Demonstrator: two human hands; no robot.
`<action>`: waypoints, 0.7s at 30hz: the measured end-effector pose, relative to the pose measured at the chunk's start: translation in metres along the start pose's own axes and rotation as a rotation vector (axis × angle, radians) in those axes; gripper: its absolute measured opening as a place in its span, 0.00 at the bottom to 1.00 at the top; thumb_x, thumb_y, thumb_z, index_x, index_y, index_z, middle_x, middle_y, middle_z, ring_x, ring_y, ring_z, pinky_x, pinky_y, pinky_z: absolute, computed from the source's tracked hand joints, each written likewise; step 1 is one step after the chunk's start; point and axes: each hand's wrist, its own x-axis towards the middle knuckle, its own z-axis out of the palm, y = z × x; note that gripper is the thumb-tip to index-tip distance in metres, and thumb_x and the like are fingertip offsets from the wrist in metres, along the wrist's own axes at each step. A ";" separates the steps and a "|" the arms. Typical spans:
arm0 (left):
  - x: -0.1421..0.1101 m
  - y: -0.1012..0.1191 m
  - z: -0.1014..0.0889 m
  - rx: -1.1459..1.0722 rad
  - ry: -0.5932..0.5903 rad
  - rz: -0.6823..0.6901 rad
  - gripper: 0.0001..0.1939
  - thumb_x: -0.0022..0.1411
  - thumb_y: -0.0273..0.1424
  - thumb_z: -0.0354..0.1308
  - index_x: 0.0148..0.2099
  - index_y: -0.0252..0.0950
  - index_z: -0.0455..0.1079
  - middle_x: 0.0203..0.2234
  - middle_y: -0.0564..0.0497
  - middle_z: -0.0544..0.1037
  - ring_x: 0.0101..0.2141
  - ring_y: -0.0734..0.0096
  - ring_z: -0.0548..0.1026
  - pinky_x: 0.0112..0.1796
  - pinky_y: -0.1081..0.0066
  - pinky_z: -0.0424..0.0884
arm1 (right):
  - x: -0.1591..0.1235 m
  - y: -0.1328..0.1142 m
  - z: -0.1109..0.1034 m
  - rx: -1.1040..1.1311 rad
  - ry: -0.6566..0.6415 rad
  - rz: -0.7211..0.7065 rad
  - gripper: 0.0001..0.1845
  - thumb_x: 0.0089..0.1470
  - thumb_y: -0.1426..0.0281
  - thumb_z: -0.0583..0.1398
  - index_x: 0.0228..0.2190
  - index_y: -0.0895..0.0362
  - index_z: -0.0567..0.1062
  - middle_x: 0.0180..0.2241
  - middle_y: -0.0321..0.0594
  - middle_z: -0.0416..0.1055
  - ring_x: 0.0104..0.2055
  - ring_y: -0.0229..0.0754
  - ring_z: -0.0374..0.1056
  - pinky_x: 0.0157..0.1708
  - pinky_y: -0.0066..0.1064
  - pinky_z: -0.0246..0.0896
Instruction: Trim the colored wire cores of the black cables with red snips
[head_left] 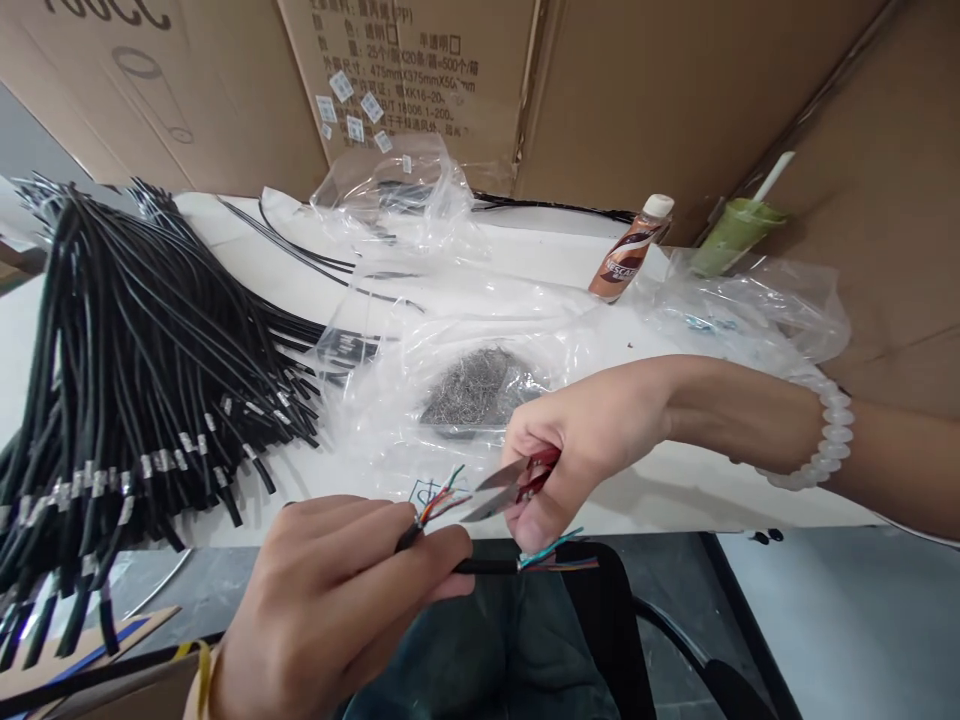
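Note:
My left hand is closed on a black cable whose stripped ends fan out into thin coloured wires. One set of wires, orange, green and red, sticks up above my fingers. Another set, teal and dark, points right below my right hand. In my right hand is a small pair of scissors with red handles. Its blades are parted and point left, their tips close beside the upper wires. Whether the blades touch any wire I cannot tell.
A big heap of black cables hangs over the table's left side. Clear plastic holds a pile of fine wire scraps. Behind stand a brown drink bottle, a green cup and cardboard boxes.

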 end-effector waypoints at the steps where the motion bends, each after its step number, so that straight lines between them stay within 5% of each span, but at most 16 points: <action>1: 0.000 0.001 -0.001 0.040 0.007 0.054 0.06 0.71 0.32 0.51 0.41 0.39 0.69 0.17 0.60 0.67 0.18 0.78 0.67 0.21 0.72 0.61 | -0.001 0.001 0.002 0.024 -0.001 0.003 0.15 0.59 0.77 0.60 0.21 0.60 0.67 0.18 0.27 0.50 0.21 0.29 0.47 0.20 0.23 0.42; 4: -0.003 0.007 -0.004 0.153 0.029 0.081 0.02 0.70 0.29 0.53 0.41 0.39 0.66 0.17 0.60 0.68 0.18 0.77 0.68 0.23 0.72 0.64 | -0.008 0.003 0.009 0.051 0.018 -0.028 0.18 0.60 0.74 0.60 0.19 0.59 0.64 0.18 0.27 0.46 0.21 0.29 0.41 0.19 0.25 0.37; 8: -0.007 0.017 -0.010 0.187 0.019 0.055 0.04 0.69 0.25 0.52 0.42 0.39 0.66 0.20 0.58 0.70 0.20 0.75 0.70 0.26 0.71 0.66 | -0.021 0.001 0.015 0.003 0.117 -0.065 0.14 0.62 0.69 0.58 0.26 0.59 0.75 0.19 0.28 0.45 0.21 0.31 0.39 0.19 0.26 0.34; 14: -0.001 0.021 -0.016 0.221 0.026 0.156 0.05 0.70 0.26 0.52 0.40 0.37 0.67 0.19 0.59 0.68 0.20 0.79 0.69 0.28 0.73 0.66 | -0.035 -0.001 0.026 -0.142 0.259 -0.165 0.10 0.53 0.66 0.67 0.24 0.57 0.78 0.17 0.29 0.57 0.19 0.30 0.49 0.18 0.25 0.45; 21: 0.001 0.025 -0.016 0.221 0.049 0.272 0.05 0.70 0.24 0.52 0.40 0.34 0.68 0.19 0.58 0.69 0.19 0.79 0.68 0.24 0.71 0.63 | -0.040 -0.019 0.047 -0.225 0.329 -0.013 0.10 0.53 0.78 0.65 0.22 0.59 0.75 0.22 0.30 0.67 0.25 0.29 0.61 0.23 0.19 0.54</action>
